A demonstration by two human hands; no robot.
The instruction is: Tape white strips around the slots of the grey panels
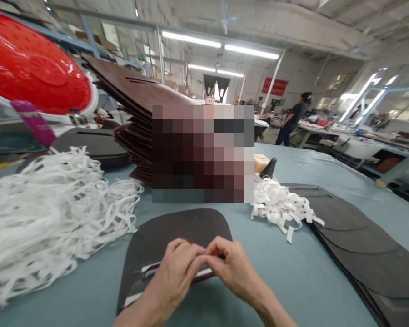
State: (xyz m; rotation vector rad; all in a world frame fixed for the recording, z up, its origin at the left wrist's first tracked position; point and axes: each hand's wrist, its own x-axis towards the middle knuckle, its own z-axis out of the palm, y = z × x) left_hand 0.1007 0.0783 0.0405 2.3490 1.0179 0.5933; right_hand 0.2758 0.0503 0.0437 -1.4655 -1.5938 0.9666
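Observation:
A dark grey-brown flat panel with rounded corners lies in front of me. It has slots, and a white strip runs along one of them, passing beneath my left hand. That hand lies over the panel, thumb and fingers pinched together. My right hand meets it fingertip to fingertip above the panel's right edge, also closed in a pinch. Whatever sits between the fingertips is hidden. Another bit of white strip shows below the joined fingers, beside a dark reddish edge.
Tangled white strips pile up on the left, with a smaller heap of short strips at right. Dark panels are stacked along the right. A leaning stack of brown sheets stands behind, partly pixelated. One person is farther back.

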